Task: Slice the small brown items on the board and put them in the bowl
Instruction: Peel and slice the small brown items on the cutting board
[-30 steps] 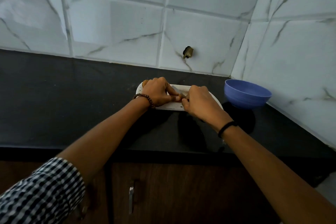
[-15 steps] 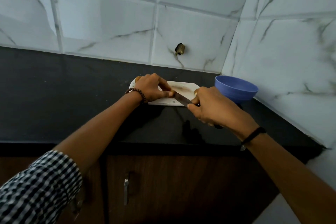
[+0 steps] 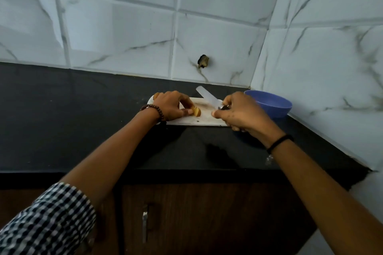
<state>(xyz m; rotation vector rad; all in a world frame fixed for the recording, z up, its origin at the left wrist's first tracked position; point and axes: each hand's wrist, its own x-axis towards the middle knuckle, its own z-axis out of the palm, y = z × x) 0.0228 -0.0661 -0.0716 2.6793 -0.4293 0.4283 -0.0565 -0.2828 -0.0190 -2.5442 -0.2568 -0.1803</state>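
Note:
A white cutting board (image 3: 207, 119) lies on the black counter near the corner. My left hand (image 3: 172, 105) rests on its left part and pinches a small yellow-brown item (image 3: 196, 112) against the board; part of the item is hidden under my fingers. My right hand (image 3: 241, 113) grips a knife (image 3: 208, 98) by its handle, with the pale blade lifted and pointing up-left, clear of the item. A blue bowl (image 3: 273, 105) stands just right of the board, behind my right hand.
The black counter (image 3: 83, 120) runs left from the board, and white marble-look tiled walls meet in a corner behind the bowl. A dark hole (image 3: 203, 61) marks the back wall. Brown cabinet doors with a metal handle (image 3: 144, 225) sit below the counter edge.
The knife blade has come off the item and swung up and back, now pointing up-left. My right hand has shifted toward the bowl. My left hand stays on the item.

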